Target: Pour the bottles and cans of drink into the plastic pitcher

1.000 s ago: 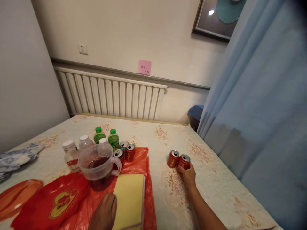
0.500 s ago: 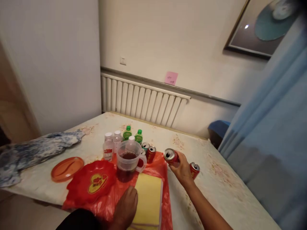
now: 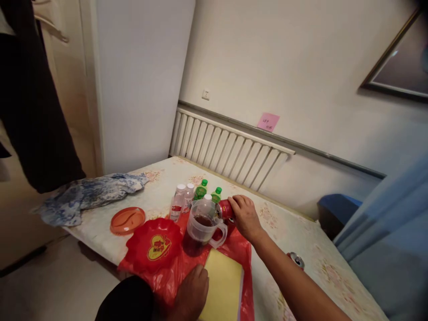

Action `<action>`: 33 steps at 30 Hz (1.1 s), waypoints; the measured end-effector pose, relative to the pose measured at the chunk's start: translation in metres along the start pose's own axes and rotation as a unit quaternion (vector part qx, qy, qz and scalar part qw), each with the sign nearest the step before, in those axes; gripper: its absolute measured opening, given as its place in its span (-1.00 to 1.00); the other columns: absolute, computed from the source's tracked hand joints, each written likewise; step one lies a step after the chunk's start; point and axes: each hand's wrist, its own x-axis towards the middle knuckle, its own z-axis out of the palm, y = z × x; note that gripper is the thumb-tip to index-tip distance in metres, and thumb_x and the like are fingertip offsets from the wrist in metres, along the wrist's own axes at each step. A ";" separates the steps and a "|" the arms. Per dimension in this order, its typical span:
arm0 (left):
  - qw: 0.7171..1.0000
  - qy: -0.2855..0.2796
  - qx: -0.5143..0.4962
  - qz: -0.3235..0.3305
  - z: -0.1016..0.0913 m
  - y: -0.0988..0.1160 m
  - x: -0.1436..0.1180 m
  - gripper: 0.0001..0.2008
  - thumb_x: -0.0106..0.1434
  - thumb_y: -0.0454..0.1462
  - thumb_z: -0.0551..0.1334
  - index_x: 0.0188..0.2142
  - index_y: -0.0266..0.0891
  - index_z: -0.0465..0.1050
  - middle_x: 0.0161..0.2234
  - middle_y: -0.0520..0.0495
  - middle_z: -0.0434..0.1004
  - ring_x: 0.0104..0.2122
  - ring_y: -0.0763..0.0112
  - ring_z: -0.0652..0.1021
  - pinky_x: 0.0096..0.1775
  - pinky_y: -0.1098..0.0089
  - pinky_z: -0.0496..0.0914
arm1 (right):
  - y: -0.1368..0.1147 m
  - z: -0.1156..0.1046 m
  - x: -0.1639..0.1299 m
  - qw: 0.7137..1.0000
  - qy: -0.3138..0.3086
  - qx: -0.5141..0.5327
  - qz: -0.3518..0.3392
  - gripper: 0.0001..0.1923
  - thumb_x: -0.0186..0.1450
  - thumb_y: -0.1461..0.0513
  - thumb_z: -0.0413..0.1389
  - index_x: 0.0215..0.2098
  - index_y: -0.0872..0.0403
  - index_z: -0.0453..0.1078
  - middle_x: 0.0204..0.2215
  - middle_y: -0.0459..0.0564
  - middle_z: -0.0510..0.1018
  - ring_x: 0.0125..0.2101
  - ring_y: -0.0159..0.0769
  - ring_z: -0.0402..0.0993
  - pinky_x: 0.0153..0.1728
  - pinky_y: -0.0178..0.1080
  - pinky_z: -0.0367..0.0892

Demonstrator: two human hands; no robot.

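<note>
My right hand (image 3: 246, 217) is wrapped round a red soda can (image 3: 225, 209). The can is tipped on its side, its open top pointing left at the rim of a clear plastic measuring jug (image 3: 195, 238). Dark brown liquid (image 3: 203, 220) partly fills the jug. Down at the front, my left hand (image 3: 194, 287) rests with curled fingers at the left edge of a yellow notepad (image 3: 222, 278), apart from the jug. I see nothing held in it. Another red can (image 3: 296, 260) stands to the right, partly hidden by my right forearm.
A red scalloped tray (image 3: 137, 249) and an orange lid (image 3: 115, 228) lie left of the jug. Behind it stand several bottles (image 3: 177, 209) with white or green caps. Red plastic sheeting (image 3: 246, 267) spreads underneath. Patterned cloth (image 3: 96, 196) lies at the table's left end.
My right hand has brought the can left to the jug and tilted it from nearly upright onto its side. My left hand stays by the notepad. The camera view has turned left.
</note>
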 end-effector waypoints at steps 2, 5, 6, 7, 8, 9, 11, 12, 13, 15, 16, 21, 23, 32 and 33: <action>1.000 0.000 -0.003 -0.008 -0.001 0.001 -0.001 -0.79 0.31 -0.44 0.02 -0.33 -0.19 0.37 -0.29 -0.09 0.45 -0.27 0.27 0.48 -0.16 0.22 0.42 | 0.000 -0.001 0.005 0.999 -0.004 -0.021 -0.024 -0.58 0.31 0.31 0.07 0.14 0.09 0.32 -0.01 0.18 0.44 0.04 0.00 0.23 0.09 0.06 0.16; 1.000 0.002 -0.009 -0.013 -0.003 0.002 -0.002 -0.79 0.32 -0.43 0.01 -0.32 -0.20 0.37 -0.28 -0.10 0.45 -0.27 0.27 0.48 -0.17 0.23 0.41 | -0.002 -0.006 0.012 0.998 -0.016 -0.039 -0.051 -0.60 0.32 0.31 0.06 0.14 0.08 0.33 -0.01 0.18 0.45 0.05 -0.01 0.22 0.12 0.09 0.11; 1.000 0.004 -0.010 -0.012 -0.003 0.002 -0.002 -0.79 0.32 -0.43 0.01 -0.32 -0.20 0.37 -0.29 -0.10 0.45 -0.28 0.28 0.48 -0.17 0.24 0.41 | -0.002 -0.008 0.014 0.997 -0.020 -0.042 -0.058 -0.60 0.32 0.31 0.06 0.13 0.08 0.33 -0.01 0.18 0.45 0.05 -0.01 0.22 0.12 0.09 0.10; 1.000 0.005 -0.009 -0.011 -0.003 0.002 -0.002 -0.79 0.32 -0.43 0.01 -0.33 -0.20 0.36 -0.29 -0.10 0.45 -0.28 0.29 0.48 -0.17 0.25 0.40 | -0.003 -0.010 0.015 0.997 -0.024 -0.044 -0.064 -0.60 0.32 0.31 0.05 0.13 0.09 0.33 -0.01 0.18 0.45 0.05 -0.01 0.21 0.13 0.09 0.09; 1.000 0.005 -0.007 -0.012 -0.003 0.003 -0.002 -0.79 0.32 -0.43 0.01 -0.34 -0.20 0.36 -0.30 -0.09 0.45 -0.28 0.29 0.48 -0.18 0.26 0.39 | -0.004 -0.012 0.017 0.996 -0.026 -0.047 -0.070 -0.60 0.33 0.31 0.05 0.14 0.09 0.33 -0.01 0.18 0.45 0.05 -0.01 0.21 0.13 0.09 0.08; 1.000 0.006 -0.004 -0.013 -0.004 0.003 -0.002 -0.79 0.33 -0.43 0.00 -0.34 -0.20 0.36 -0.31 -0.09 0.45 -0.29 0.29 0.47 -0.19 0.27 0.38 | -0.004 -0.013 0.018 0.996 -0.027 -0.049 -0.075 -0.60 0.33 0.31 0.05 0.14 0.08 0.33 -0.01 0.18 0.45 0.05 -0.01 0.21 0.13 0.09 0.08; 1.000 0.007 0.003 -0.019 -0.005 0.004 -0.002 -0.79 0.33 -0.42 0.01 -0.34 -0.20 0.36 -0.31 -0.08 0.45 -0.29 0.30 0.47 -0.19 0.28 0.37 | -0.005 -0.015 0.020 0.994 -0.029 -0.055 -0.085 -0.61 0.35 0.31 0.03 0.14 0.07 0.33 0.00 0.17 0.45 0.05 -0.01 0.22 0.14 0.09 0.07; 1.000 0.007 0.005 -0.021 -0.005 0.005 -0.002 -0.79 0.33 -0.42 0.01 -0.34 -0.20 0.36 -0.30 -0.08 0.45 -0.28 0.29 0.47 -0.19 0.28 0.37 | -0.006 -0.015 0.020 0.994 -0.031 -0.058 -0.089 -0.62 0.35 0.31 0.03 0.14 0.07 0.33 0.01 0.17 0.45 0.05 -0.02 0.22 0.14 0.09 0.07; 1.000 0.006 0.005 -0.022 -0.005 0.005 -0.002 -0.80 0.33 -0.42 0.01 -0.34 -0.20 0.36 -0.30 -0.08 0.45 -0.28 0.29 0.47 -0.19 0.27 0.37 | -0.006 -0.016 0.021 0.993 -0.033 -0.060 -0.092 -0.63 0.36 0.31 0.02 0.13 0.07 0.33 0.01 0.17 0.45 0.05 -0.02 0.21 0.14 0.09 0.07; 1.000 0.001 0.005 -0.023 -0.005 0.005 -0.002 -0.80 0.33 -0.41 0.01 -0.34 -0.20 0.36 -0.29 -0.09 0.45 -0.27 0.29 0.47 -0.18 0.26 0.37 | -0.007 -0.016 0.021 0.992 -0.038 -0.064 -0.097 -0.64 0.37 0.31 0.01 0.13 0.09 0.33 0.01 0.18 0.45 0.06 -0.01 0.21 0.14 0.09 0.07; 1.000 -0.002 0.005 -0.023 -0.005 0.004 -0.002 -0.79 0.34 -0.40 0.01 -0.34 -0.20 0.36 -0.29 -0.09 0.45 -0.28 0.28 0.47 -0.18 0.26 0.37 | -0.007 -0.017 0.021 0.992 -0.039 -0.064 -0.099 -0.64 0.37 0.31 0.01 0.13 0.10 0.33 0.01 0.19 0.45 0.06 -0.01 0.21 0.14 0.10 0.07; 1.000 0.003 -0.003 -0.014 -0.003 0.002 -0.002 -0.78 0.35 -0.39 -0.01 -0.33 -0.20 0.36 -0.29 -0.10 0.44 -0.28 0.28 0.46 -0.17 0.25 0.37 | -0.008 -0.018 0.022 0.993 -0.034 -0.055 -0.100 -0.63 0.37 0.31 0.02 0.13 0.08 0.34 0.00 0.19 0.45 0.07 0.00 0.20 0.15 0.12 0.06; 1.000 0.008 -0.004 -0.012 -0.003 0.002 -0.002 -0.78 0.35 -0.39 -0.02 -0.34 -0.20 0.35 -0.29 -0.10 0.44 -0.28 0.29 0.46 -0.16 0.26 0.37 | -0.008 -0.019 0.023 0.993 -0.037 -0.056 -0.102 -0.63 0.37 0.31 0.02 0.13 0.08 0.34 0.00 0.19 0.45 0.07 0.00 0.20 0.15 0.12 0.06; 1.000 0.003 0.001 -0.015 -0.006 0.004 -0.002 -0.79 0.35 -0.39 -0.01 -0.33 -0.19 0.35 -0.29 -0.09 0.44 -0.27 0.28 0.46 -0.17 0.25 0.38 | -0.007 -0.018 0.024 0.991 -0.037 -0.061 -0.112 -0.62 0.37 0.31 0.01 0.15 0.06 0.32 0.02 0.19 0.44 0.09 0.02 0.17 0.15 0.13 0.02; 1.000 0.002 0.002 -0.016 -0.006 0.004 -0.002 -0.79 0.36 -0.39 -0.01 -0.33 -0.19 0.35 -0.29 -0.09 0.44 -0.27 0.28 0.46 -0.16 0.25 0.38 | -0.007 -0.018 0.024 0.991 -0.039 -0.065 -0.113 -0.62 0.37 0.30 0.01 0.15 0.07 0.32 0.02 0.19 0.44 0.09 0.02 0.17 0.15 0.13 0.01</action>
